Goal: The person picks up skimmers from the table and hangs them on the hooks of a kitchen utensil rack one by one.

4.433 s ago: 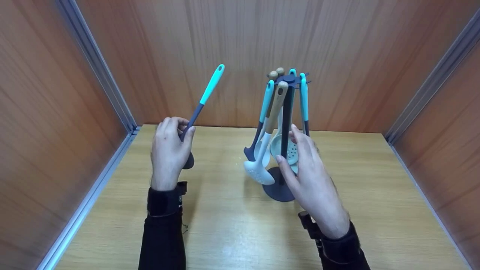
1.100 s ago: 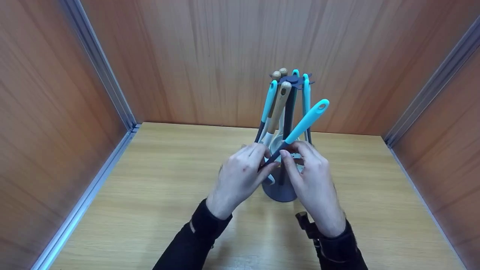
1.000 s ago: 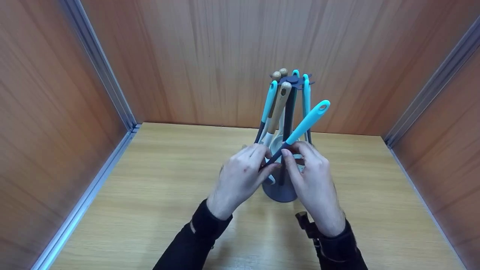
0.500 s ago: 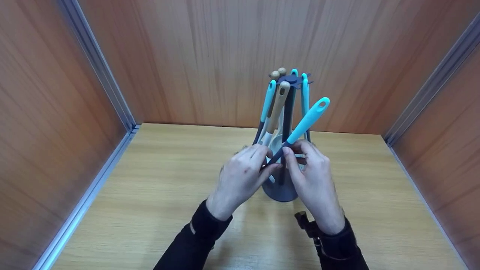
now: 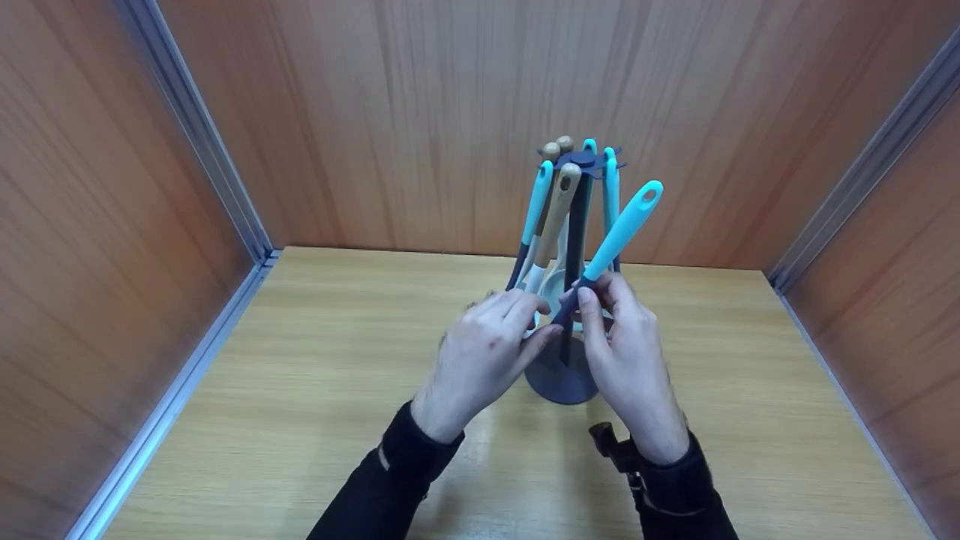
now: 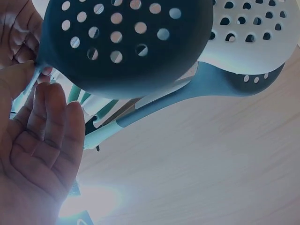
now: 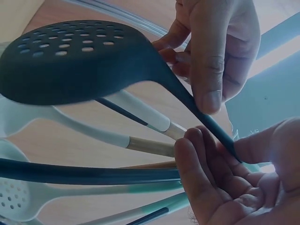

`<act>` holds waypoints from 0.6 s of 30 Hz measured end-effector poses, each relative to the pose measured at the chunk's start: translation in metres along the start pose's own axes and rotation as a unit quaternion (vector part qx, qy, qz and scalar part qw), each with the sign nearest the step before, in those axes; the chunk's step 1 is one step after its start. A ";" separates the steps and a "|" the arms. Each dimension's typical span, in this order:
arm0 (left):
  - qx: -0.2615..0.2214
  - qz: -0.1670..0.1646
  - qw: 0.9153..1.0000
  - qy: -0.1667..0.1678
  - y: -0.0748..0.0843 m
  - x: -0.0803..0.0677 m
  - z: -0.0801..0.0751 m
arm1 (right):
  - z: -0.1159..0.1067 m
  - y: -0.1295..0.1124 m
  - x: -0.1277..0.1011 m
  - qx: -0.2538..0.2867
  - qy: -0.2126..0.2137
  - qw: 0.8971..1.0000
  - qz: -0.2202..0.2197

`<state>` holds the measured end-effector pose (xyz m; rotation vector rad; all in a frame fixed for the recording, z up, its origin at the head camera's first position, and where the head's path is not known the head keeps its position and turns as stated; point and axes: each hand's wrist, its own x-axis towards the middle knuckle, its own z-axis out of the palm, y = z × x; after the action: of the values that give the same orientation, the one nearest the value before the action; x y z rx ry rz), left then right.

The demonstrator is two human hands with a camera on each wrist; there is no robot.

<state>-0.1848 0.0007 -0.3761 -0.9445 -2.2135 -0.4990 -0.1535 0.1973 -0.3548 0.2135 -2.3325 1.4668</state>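
Observation:
My right hand [image 5: 626,352] pinches the dark shaft of a skimmer [image 5: 621,234] just below its turquoise handle, thumb in front and fingers behind. The handle leans up and to the right. In the right wrist view the skimmer's dark perforated head [image 7: 70,65] shows whole. My left hand [image 5: 484,349] lies beside the shaft's lower part, its thumb at the shaft and a gap between thumb and index finger. The left wrist view has its other fingers [image 6: 49,140] loosely extended. Both hands are in front of a dark utensil stand [image 5: 559,382].
Several utensils hang from the stand's top ring [image 5: 581,160], among them a wooden-handled one [image 5: 559,210] and a turquoise-handled one [image 5: 538,202]. A white perforated utensil [image 6: 253,33] hangs close to the skimmer. Wood panels [image 5: 450,112] enclose the table [image 5: 360,337].
My left hand has brought the skimmer from the left to the stand, where my right hand has taken its shaft. Lately the handle has risen and become steeper, and the left fingers have loosened.

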 end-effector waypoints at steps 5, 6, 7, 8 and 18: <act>0.005 -0.003 1.000 0.006 -0.002 0.000 -0.001 | -0.001 0.004 0.003 0.008 -0.010 1.000 0.004; 0.006 -0.003 1.000 0.007 -0.002 0.000 -0.001 | -0.001 0.004 0.004 0.007 -0.011 1.000 0.006; 0.006 -0.004 1.000 0.007 -0.003 0.000 -0.002 | -0.001 0.005 0.004 0.005 -0.013 1.000 0.007; 0.007 -0.004 1.000 0.007 -0.003 0.000 -0.002 | -0.001 0.005 0.005 0.004 -0.013 1.000 0.008; 0.010 -0.009 1.000 0.006 -0.005 -0.001 -0.004 | -0.001 0.009 0.009 -0.011 -0.010 1.000 0.020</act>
<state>-0.1867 -0.0056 -0.3749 -0.9102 -2.2147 -0.4886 -0.1648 0.2024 -0.3585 0.1767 -2.3809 1.4625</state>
